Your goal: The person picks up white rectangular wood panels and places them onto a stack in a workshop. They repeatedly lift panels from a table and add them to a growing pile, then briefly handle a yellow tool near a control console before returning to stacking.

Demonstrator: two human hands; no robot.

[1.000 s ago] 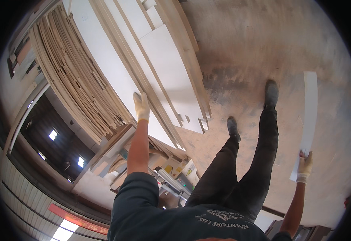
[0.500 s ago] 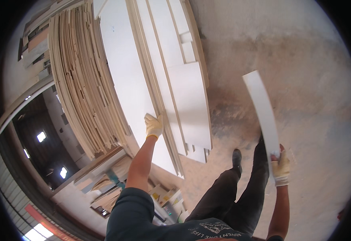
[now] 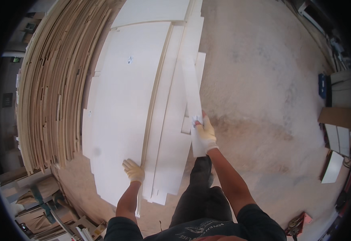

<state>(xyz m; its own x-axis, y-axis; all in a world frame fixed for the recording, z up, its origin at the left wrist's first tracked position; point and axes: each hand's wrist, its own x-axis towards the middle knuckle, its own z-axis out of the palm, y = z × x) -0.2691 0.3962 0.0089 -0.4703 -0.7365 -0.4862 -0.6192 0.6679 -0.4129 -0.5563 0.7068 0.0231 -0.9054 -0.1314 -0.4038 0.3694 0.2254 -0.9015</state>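
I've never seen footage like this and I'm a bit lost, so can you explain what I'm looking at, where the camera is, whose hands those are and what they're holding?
The picture comes from a wide fisheye camera worn on a person's head, looking down, so straight edges bend near the rim. There is no machine: the two gloved hands at the end of the forearms coming up from the bottom are the person's own. The left hand rests on the edge of a big white panel, one of several white boards leaning in a stack. The right hand grips a long narrow white strip held up over that stack. To the left stand many thin, pale wooden sheets on edge. Below is a dusty concrete floor, with the person's dark trouser legs visible.
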